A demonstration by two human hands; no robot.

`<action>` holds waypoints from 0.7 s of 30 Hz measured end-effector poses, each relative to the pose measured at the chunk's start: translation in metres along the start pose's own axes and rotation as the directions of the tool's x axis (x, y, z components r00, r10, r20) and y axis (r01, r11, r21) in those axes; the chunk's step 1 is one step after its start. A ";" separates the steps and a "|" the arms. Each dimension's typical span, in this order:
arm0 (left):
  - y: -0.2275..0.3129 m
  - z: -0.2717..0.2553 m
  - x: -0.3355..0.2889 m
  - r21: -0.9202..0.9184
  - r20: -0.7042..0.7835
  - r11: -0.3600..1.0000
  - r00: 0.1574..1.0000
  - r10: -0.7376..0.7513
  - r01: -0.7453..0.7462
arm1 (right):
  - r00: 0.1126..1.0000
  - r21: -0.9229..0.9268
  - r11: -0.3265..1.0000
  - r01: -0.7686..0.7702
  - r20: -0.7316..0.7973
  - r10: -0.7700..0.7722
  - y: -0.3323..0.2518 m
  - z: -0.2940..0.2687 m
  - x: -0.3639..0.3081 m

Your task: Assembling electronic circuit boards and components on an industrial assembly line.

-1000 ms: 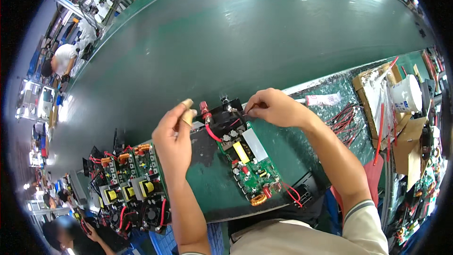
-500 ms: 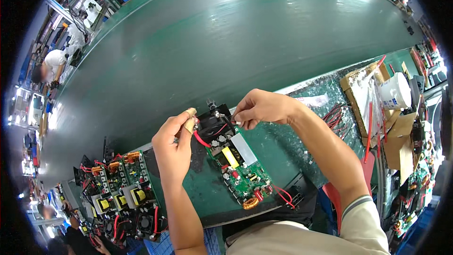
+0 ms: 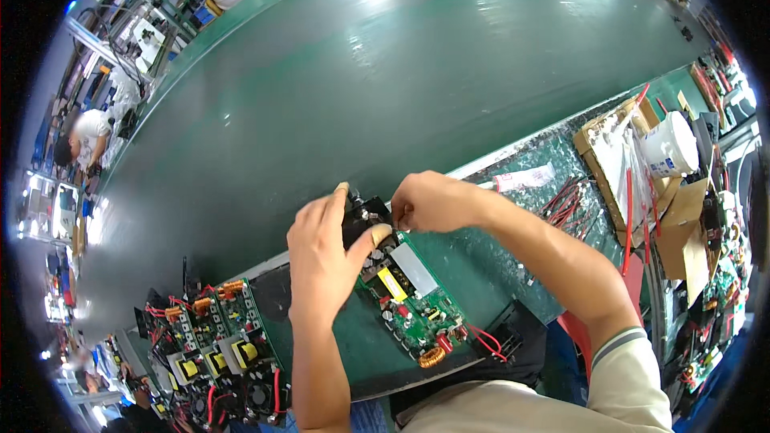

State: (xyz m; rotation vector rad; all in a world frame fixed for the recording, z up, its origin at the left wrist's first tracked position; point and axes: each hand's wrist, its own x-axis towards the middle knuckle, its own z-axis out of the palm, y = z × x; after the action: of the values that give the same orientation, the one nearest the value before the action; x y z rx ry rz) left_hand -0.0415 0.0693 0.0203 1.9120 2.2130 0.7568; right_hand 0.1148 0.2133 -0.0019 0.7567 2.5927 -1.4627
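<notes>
In front of me a green circuit board (image 3: 413, 317) lies slanted on the bench, with a yellow transformer, a pale heat sink and a copper coil. A black end panel (image 3: 366, 213) that looks like a fan housing stands at its far end. My left hand (image 3: 322, 244) spans this panel from the left, fingers along its far side and thumb over its near side. Pale finger covers sit on the thumb and one finger. At the panel's right corner my right hand (image 3: 429, 204) is closed in a pinch. Whatever its fingertips hold is hidden.
Several similar boards with fans (image 3: 216, 353) stand at the left. A black panel (image 3: 517, 329) on red wires lies by the board's near end. Rightward are a white tube (image 3: 525, 178), red and black wires (image 3: 568, 207), a cardboard box (image 3: 601, 140) and a white bucket (image 3: 672, 146).
My left hand has shifted right, from the red cable onto the black panel, its thumb now across it. My right hand has moved slightly down and left; the small pale piece is now hidden.
</notes>
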 end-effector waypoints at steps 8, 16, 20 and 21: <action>0.048 -0.003 -0.022 0.397 0.217 0.918 0.973 -0.080 -0.013 | 0.922 -0.162 0.948 0.276 -0.235 -0.308 0.017 0.031 -0.005; 0.049 -0.008 -0.005 0.261 0.329 0.965 0.941 -0.078 -0.011 | 0.883 -0.370 0.870 0.326 -0.211 -0.420 0.021 0.034 -0.009; 0.054 -0.006 -0.013 0.233 0.291 0.972 0.956 -0.034 -0.037 | 0.936 -0.440 0.855 0.273 -0.085 -0.342 0.012 0.037 -0.014; 0.055 -0.005 -0.015 0.221 0.274 0.974 0.962 -0.020 -0.042 | 0.928 -0.425 0.868 0.255 -0.146 -0.344 0.013 0.040 -0.015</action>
State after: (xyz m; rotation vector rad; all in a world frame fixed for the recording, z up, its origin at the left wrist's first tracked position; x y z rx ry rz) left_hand 0.0085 0.0575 0.0460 1.9863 2.1909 0.2264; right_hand 0.1267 0.1806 -0.0291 0.4973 3.1498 -0.8750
